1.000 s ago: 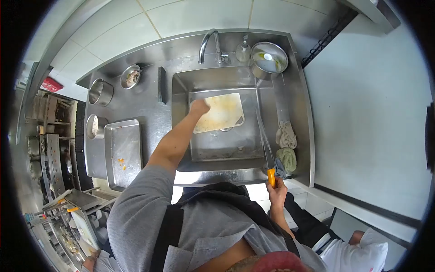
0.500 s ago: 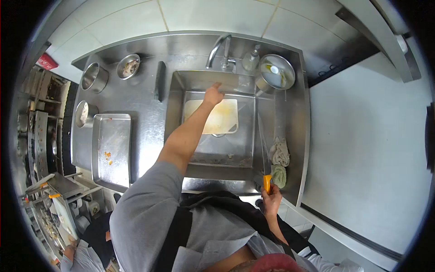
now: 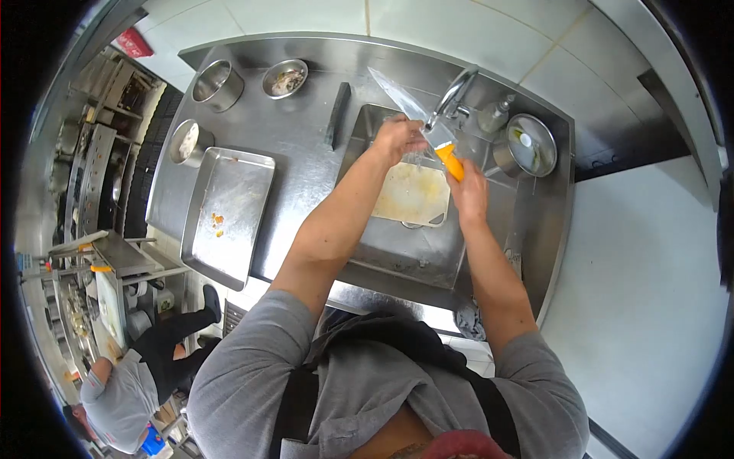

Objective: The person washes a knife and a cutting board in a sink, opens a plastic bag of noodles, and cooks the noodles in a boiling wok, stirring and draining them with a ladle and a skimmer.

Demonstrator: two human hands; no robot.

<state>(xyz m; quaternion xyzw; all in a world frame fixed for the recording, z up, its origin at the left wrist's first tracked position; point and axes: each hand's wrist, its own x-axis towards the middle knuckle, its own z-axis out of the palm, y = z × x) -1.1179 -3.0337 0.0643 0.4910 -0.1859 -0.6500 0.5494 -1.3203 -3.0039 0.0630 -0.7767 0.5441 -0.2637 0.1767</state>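
Observation:
My right hand [image 3: 470, 191] is closed round the yellow handle of a large knife [image 3: 399, 93], its wide blade pointing up and left beneath the faucet [image 3: 456, 90]. Beside the blade's near edge, my left hand [image 3: 394, 140] has its fingers slightly apart; whether they touch the metal is hard to see. Water streaks show just below the fingers. A stained white cutting board [image 3: 413, 195] lies in the steel sink [image 3: 397, 256] under both hands.
Left of the sink are a dark bar [image 3: 337, 115], a bowl of scraps [image 3: 286, 79], a pot [image 3: 218, 86], a smaller pot [image 3: 191, 144] and a tray [image 3: 229, 206]. A soap bottle [image 3: 493, 115] and pot [image 3: 529, 145] stand right. Another person [image 3: 126, 394] is far left.
My right hand has brought the knife from the sink's near right edge up to the faucet. My left hand has moved beside the blade. The view has shifted.

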